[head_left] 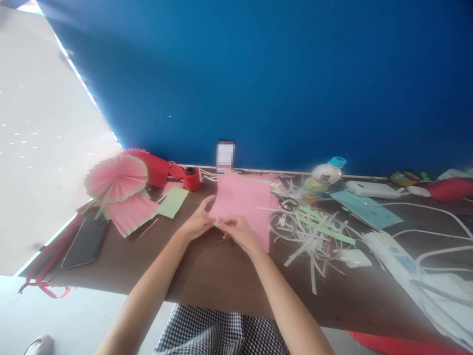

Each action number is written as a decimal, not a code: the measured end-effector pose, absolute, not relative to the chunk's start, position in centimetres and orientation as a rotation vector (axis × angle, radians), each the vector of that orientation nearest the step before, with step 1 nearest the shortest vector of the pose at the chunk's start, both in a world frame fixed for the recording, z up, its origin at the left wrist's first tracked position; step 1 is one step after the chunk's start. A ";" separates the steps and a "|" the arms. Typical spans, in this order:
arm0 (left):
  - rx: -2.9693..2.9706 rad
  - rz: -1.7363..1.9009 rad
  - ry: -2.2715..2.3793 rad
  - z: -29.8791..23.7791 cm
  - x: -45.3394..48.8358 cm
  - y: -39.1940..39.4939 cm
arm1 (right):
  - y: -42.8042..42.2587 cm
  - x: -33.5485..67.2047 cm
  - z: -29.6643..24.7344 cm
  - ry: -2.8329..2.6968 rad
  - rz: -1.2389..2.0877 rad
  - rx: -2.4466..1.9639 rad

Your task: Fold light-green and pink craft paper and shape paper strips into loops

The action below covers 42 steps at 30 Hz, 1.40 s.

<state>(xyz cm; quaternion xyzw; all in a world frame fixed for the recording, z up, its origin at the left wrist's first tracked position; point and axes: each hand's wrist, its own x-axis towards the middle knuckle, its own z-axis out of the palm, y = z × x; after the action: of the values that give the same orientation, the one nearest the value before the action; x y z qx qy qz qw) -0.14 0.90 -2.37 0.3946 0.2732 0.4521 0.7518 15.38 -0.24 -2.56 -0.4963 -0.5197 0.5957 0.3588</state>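
Note:
A sheet of pink paper (246, 197) stands slightly raised over the brown table in front of me. My left hand (198, 222) grips its lower left edge, thumb pointing up along the side. Close beside it, my right hand (239, 233) pinches the same lower edge, fingertips nearly meeting those of the left. A small pale green bit shows between the fingertips; I cannot tell what it is. To the left lies a pleated pink paper fan (116, 178) with a green rim, above another pink piece with a green edge (131, 214).
Paper strips (314, 231) lie heaped to the right, with scissors (288, 203) partly buried. Behind stands a white bottle with a blue cap (327, 173). A power strip (393, 259) and cables fill the right side. Leftward are a phone (85, 240) and a red tape roll (191, 179).

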 end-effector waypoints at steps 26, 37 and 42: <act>0.844 0.811 0.805 -2.5 -0.7 1.0 | 0.0 16.7 -2.8 -1.410 1.555 -1.435; 0.819 0.824 0.807 -2.5 -0.6 0.9 | 0.1 16.5 -3.4 -1.393 1.550 -1.447; 0.901 0.829 0.883 -2.4 -0.1 0.4 | -0.2 16.7 -2.7 -1.364 1.593 -1.447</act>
<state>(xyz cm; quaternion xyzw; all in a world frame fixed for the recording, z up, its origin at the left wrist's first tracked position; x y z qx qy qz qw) -0.08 0.42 -2.40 0.4090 0.4009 0.3761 0.7284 16.72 -0.19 -2.69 -0.5429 -0.5120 0.5980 0.2925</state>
